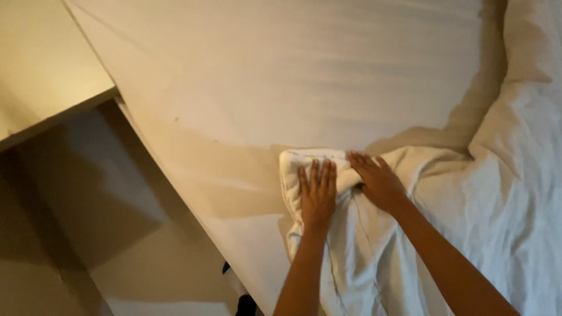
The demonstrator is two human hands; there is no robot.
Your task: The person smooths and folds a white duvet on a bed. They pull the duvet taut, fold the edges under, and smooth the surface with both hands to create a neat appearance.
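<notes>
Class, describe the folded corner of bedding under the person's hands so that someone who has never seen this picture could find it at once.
Start at the big bed with its smooth white sheet, then follow the rumpled white duvet from the right edge toward the near side of the bed. Its end is a thick folded corner, pressed flat by the left hand and right hand. Unlike the loose creases beside it, it forms a tight, rounded, stitched-edged wad.

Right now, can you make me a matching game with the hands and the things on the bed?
Things:
1. left hand
2. right hand
3. white duvet
4. bedside shelf

Places or states:
A. bunched up along the bed's right side
B. flat on the rolled end of the duvet
C. top left, beside the mattress
D. pressing the cloth just right of the roll

Pairs: 1-B, 2-D, 3-A, 4-C
</notes>
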